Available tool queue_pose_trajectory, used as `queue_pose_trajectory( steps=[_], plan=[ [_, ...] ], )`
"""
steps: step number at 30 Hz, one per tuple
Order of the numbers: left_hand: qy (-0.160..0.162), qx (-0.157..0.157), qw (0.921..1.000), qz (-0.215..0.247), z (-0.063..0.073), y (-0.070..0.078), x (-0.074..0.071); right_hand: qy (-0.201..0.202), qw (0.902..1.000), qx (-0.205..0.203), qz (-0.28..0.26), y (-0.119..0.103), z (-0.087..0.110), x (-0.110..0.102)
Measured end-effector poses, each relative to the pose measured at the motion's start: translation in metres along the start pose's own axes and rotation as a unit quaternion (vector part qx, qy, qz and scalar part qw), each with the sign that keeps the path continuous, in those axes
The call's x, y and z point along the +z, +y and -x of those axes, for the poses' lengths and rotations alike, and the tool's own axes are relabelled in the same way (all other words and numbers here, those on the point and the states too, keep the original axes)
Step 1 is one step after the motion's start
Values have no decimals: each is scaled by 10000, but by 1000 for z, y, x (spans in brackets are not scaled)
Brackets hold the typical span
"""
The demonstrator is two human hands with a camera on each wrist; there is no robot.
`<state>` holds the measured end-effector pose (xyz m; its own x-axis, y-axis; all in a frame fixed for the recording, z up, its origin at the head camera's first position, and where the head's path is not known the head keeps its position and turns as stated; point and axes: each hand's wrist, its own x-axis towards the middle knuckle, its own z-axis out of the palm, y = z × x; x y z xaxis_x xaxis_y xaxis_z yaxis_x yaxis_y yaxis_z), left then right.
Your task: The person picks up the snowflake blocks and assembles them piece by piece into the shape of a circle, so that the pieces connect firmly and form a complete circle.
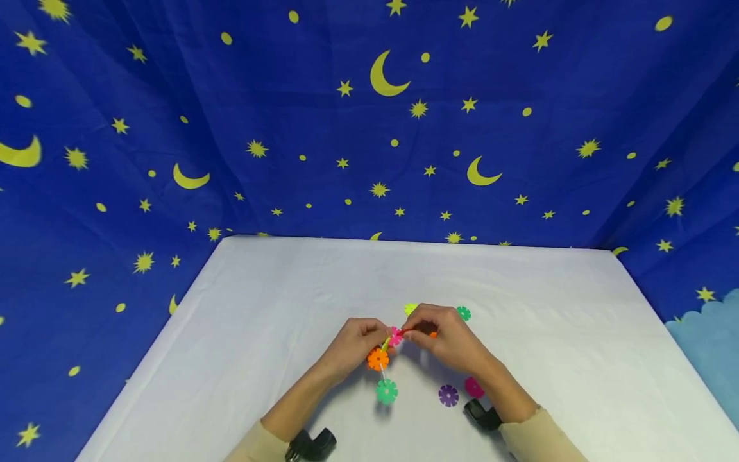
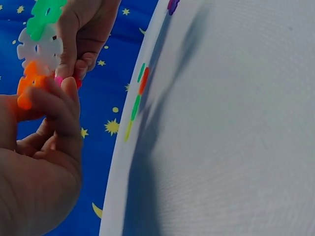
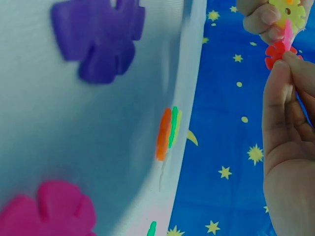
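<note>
A chain of notched, flower-shaped plastic discs hangs between the two hands above the table. My left hand grips it near the yellow disc and the orange disc. Below these dangle a whitish disc and, at the lower end, a green disc. Slotted in at the upper end is a pink disc, between the hands. Thumb and fingers of my right hand pinch a red disc right against the pink one. Fingers partly hide where these two meet.
Loose discs lie on the white table: purple and magenta near the right forearm, yellow, green and orange around the right hand. Blue star-patterned cloth hangs behind and at the sides.
</note>
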<state>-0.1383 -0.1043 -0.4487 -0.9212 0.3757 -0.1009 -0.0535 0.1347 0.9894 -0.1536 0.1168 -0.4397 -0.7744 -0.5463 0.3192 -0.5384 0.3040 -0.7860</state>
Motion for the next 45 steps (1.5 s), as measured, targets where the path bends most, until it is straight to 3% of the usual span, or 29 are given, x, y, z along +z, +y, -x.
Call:
queue_pose_trajectory(
  steps=[2, 8, 15, 23, 30, 36, 45],
  plan=[
    [-10, -18, 10000, 84, -3, -6, -1, -44, 9999, 62, 140, 4, 0, 1],
    [-8, -78, 9996, 283, -3, -5, -1, -283, 9974, 343, 561, 6, 0, -1],
    [144, -73, 9997, 200, -4, -5, -3, -448, 9909, 747, 1026, 16, 3, -16],
    [140, -96, 9992, 356, -4, -6, -1, -354, 9849, 998, 1367, 27, 5, -25],
    [242, -109, 9989, 387, -4, -6, -1, -564, 9728, 1485, 1684, 33, 9, -26],
    [224, -157, 9989, 373, -2, -6, -1, -739, 9686, 1528, 1818, 36, 11, -24],
    [326, -190, 9988, 299, 5, 12, 3, -783, 9651, 1629, 1896, 36, 11, -24]
  ],
)
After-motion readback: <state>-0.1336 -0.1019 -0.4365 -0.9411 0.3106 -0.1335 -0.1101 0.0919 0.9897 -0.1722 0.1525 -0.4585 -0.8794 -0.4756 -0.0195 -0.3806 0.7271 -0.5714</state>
